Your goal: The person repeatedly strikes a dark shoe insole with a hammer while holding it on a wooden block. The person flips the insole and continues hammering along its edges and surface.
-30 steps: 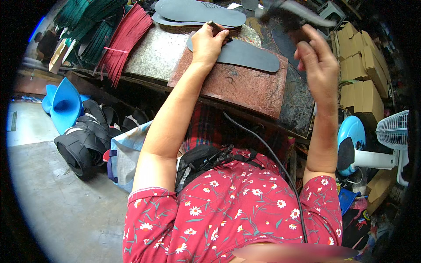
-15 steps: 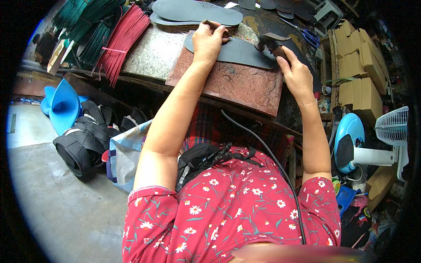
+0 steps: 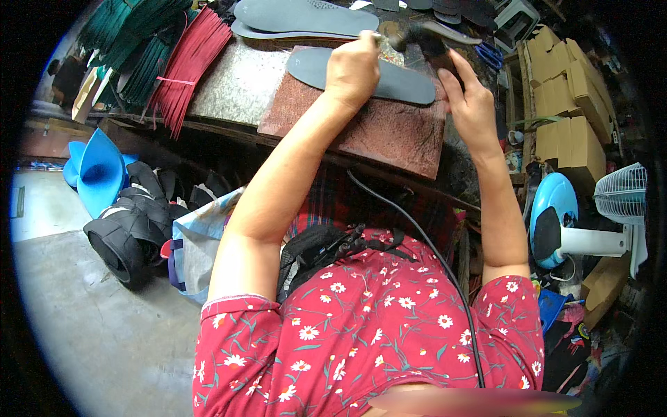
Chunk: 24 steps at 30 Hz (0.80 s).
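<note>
On a reddish stone slab [image 3: 393, 141] lies a grey sole-shaped sheet [image 3: 410, 85], its middle partly covered by my left hand [image 3: 353, 73]. That hand is closed around a slim metal punch, mostly hidden in the fist; its top end shows by the thumb. My right hand [image 3: 471, 97] grips the dark handle of a hammer [image 3: 425, 43]. The hammer's face is right beside the punch's top end, and its curved claw points away to the right. Behind the slab, more grey soles [image 3: 306, 17] lie stacked on the worktable.
Bundles of red strips [image 3: 191, 66] and dark green strips [image 3: 132, 35] lie at the table's left. Blue scissors [image 3: 490, 55] rest beyond the hammer. Cardboard boxes [image 3: 570, 142] and a fan [image 3: 590, 240] stand at right. Black rolled material [image 3: 132, 233] sits on the floor at left.
My left hand has moved right along the sole and now holds the punch upright in a fist. The hammer has risen and moved left, near the punch's top.
</note>
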### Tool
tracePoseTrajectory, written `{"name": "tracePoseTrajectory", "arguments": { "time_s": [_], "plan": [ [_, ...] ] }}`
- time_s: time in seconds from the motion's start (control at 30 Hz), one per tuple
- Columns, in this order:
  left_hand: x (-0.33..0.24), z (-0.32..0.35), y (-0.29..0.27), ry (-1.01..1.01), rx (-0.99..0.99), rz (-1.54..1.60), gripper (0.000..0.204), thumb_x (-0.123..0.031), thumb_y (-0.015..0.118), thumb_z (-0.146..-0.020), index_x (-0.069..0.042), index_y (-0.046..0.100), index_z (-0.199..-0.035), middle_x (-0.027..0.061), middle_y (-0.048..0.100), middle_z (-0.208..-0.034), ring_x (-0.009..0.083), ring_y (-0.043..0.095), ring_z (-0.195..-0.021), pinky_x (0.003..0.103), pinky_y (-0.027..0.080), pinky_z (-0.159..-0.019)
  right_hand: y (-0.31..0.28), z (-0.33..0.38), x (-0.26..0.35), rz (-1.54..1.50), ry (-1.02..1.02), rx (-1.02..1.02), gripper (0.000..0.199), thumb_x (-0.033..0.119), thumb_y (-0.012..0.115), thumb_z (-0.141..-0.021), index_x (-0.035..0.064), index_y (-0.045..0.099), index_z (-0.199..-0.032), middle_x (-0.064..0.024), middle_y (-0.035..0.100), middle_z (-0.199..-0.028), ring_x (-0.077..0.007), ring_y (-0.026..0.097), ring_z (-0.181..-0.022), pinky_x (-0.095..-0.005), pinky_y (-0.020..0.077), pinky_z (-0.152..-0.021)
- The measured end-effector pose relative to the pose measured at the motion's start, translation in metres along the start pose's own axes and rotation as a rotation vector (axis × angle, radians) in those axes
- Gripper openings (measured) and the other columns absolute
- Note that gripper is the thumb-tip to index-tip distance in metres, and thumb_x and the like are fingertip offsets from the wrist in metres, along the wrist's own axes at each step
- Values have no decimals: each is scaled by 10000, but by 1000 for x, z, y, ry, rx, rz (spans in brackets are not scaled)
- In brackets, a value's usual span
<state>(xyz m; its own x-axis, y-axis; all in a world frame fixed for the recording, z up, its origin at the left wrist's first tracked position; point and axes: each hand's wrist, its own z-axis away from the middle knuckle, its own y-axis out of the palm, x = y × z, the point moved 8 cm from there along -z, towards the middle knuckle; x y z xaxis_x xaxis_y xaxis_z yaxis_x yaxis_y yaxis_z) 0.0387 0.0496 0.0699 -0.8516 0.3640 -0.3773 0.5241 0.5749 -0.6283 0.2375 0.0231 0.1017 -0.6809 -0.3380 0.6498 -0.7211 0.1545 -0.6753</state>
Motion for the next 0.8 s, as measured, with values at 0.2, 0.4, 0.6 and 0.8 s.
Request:
{"name": "tracePoseTrajectory", "arguments": {
  "time_s": [0.2, 0.4, 0.6, 0.8],
  "plan": [
    [62, 16, 21, -596, -60, 855, 134, -96, 687, -850, 14, 619, -884, 146, 704, -784, 237, 710, -736, 322, 566, -618, 8, 9, -58, 246, 28, 67, 420, 448, 574, -921, 191, 612, -1252, -224, 681, -931, -418, 648, -917, -465, 514, -768],
    [29, 6, -1, -209, -76, 351, 160, -128, 687, -882, -14, 603, -957, 143, 699, -775, 212, 704, -704, 339, 558, -652, -38, 9, 18, -28, -208, -77, 393, 291, 627, -936, 98, 597, -1276, -133, 686, -921, -247, 651, -793, -340, 512, -681],
    [-18, 1, 8, 88, 24, 14, 180, -195, 687, -859, -56, 598, -934, 203, 655, -752, 372, 662, -724, 410, 539, -656, -46, 13, 61, -251, -482, -179, 377, 181, 575, -987, 73, 540, -1347, -38, 609, -783, -52, 513, -626, -208, 458, -570],
    [49, 15, 21, -609, -88, 801, 134, -107, 682, -860, 6, 622, -897, 145, 688, -784, 194, 697, -661, 325, 561, -636, -1, 14, -58, 216, -18, -7, 441, 443, 575, -928, 144, 611, -1249, -233, 677, -990, -416, 649, -940, -451, 518, -772]
  ]
}}
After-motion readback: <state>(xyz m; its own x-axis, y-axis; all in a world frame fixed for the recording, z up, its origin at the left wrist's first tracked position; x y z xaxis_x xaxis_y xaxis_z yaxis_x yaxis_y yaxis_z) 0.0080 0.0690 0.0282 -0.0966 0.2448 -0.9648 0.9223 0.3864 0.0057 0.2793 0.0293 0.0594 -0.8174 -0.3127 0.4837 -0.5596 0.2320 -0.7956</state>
